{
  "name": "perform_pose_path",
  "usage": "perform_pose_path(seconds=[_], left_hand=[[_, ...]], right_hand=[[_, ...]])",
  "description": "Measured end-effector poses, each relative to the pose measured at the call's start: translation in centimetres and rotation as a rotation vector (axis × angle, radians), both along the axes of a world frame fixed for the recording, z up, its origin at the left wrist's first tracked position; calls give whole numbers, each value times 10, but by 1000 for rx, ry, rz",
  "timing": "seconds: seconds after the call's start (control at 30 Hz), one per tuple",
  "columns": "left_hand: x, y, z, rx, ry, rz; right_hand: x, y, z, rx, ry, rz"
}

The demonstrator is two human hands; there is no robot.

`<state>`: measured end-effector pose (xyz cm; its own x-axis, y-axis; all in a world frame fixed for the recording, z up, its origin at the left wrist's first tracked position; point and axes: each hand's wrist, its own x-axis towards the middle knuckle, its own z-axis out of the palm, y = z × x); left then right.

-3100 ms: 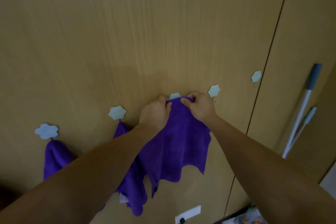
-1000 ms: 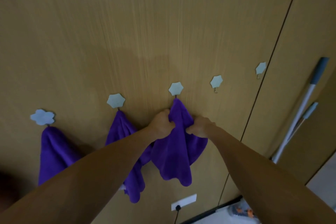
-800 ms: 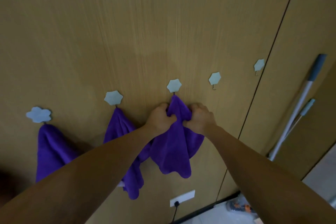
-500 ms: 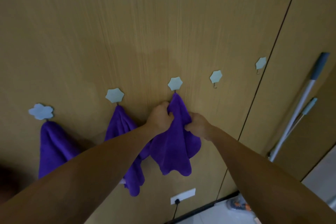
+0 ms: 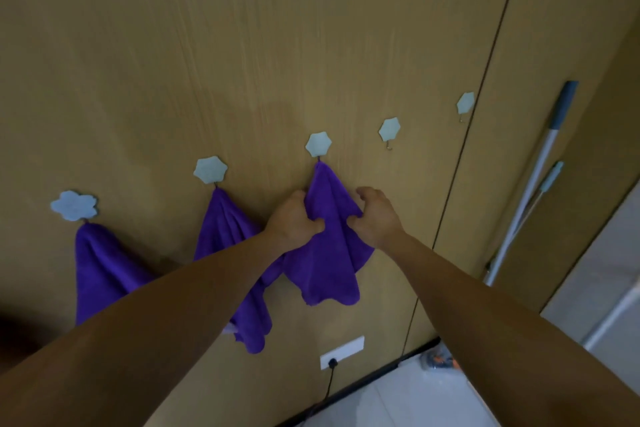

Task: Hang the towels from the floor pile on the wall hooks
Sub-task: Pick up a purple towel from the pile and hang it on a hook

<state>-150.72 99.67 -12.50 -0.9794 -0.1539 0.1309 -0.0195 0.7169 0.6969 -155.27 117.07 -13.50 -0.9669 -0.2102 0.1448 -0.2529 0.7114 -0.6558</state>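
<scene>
Purple microfibre towel hung from pale blue flower-shaped wall hook at its 12 o'clock. 9 o'clock edge gripped by left hand; 3 o'clock edge touched by right hand thumb, grip unclear

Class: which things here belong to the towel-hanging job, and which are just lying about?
Job: third towel, gripped by left hand and right hand; third hook; first towel; second towel; bare fourth hook; bare fifth hook.
Lying about: long pole; short pole; wall socket; cable.
</scene>
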Motion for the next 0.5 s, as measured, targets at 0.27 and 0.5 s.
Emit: perform_pose_path(seconds=[0.27, 0.5], left_hand=[[66, 3, -21, -135, -68, -6], [149, 32, -65, -226, -204, -219]], right_hand=[[92, 24, -15, 81, -66, -148], [208, 51, -51, 188, -222, -209]])
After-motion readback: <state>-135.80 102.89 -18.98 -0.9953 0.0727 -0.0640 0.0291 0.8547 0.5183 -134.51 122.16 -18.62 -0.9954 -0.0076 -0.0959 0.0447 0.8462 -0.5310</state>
